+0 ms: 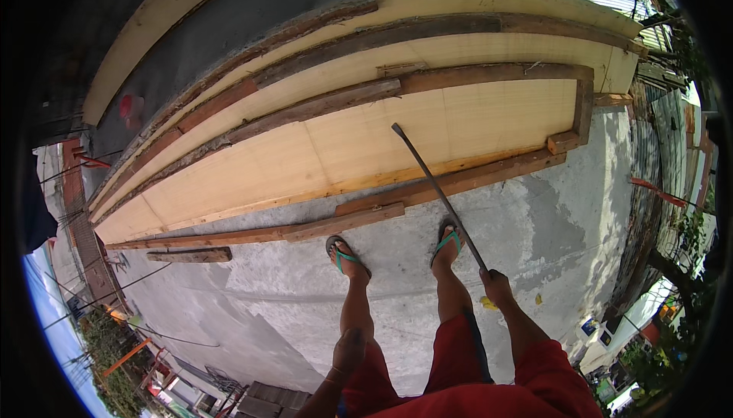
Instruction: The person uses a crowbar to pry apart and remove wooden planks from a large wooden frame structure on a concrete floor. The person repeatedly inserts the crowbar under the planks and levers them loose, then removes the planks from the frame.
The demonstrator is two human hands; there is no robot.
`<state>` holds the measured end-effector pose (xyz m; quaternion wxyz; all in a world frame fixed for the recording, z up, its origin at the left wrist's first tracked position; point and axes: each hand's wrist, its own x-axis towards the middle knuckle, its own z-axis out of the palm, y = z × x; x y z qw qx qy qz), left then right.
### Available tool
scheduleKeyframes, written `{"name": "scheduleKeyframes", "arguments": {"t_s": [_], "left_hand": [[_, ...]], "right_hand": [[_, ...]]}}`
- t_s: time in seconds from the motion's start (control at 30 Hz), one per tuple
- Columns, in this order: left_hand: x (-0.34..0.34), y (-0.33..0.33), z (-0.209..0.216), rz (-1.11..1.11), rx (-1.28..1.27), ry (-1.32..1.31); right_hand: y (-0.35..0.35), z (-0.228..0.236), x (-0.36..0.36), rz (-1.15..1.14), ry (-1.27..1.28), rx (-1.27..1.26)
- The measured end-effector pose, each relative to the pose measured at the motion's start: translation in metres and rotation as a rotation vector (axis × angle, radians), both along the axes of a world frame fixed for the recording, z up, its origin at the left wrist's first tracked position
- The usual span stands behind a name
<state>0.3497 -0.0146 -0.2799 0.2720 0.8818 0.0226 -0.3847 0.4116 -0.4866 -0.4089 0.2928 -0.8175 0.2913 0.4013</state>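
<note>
Aiming a dark bar point(437, 190) seems the step: the right hand point(498, 288) is closed around it, the tip above the wooden panel point(366, 143), past its near edge. The left hand point(350, 351) looks curled, contents unclear. Guiding the tip calls for steady control.

At the lower edge of the frame, my camera shows me a red short-sleeved shirt point(489, 403). The red shorts point(450, 353) have a dark side stripe point(479, 345); the dark flip-flops point(331, 245) carry green straps point(346, 256). A thin band point(335, 379) circles the left wrist point(341, 367).
</note>
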Motion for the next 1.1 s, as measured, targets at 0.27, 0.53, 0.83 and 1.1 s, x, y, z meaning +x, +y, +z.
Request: {"name": "scheduleKeyframes", "arguments": {"t_s": [0.27,0.53,0.83,1.1], "left_hand": [[0.025,-0.036,0.021,0.025,-0.005,-0.021],[-0.040,0.004,0.053,0.529,0.140,-0.032],[-0.278,0.059,0.088,1.466,0.075,0.207],[-0.345,0.155,0.073,1.677,-0.257,0.287]], "right_hand": [[-0.038,0.034,-0.011,0.013,-0.061,-0.039],[0.009,0.022,0.087,0.152,-0.244,0.060],[0.060,0.142,0.091,0.007,0.011,0.086],[0.163,0.230,0.034,0.286,0.084,-0.104]]}}
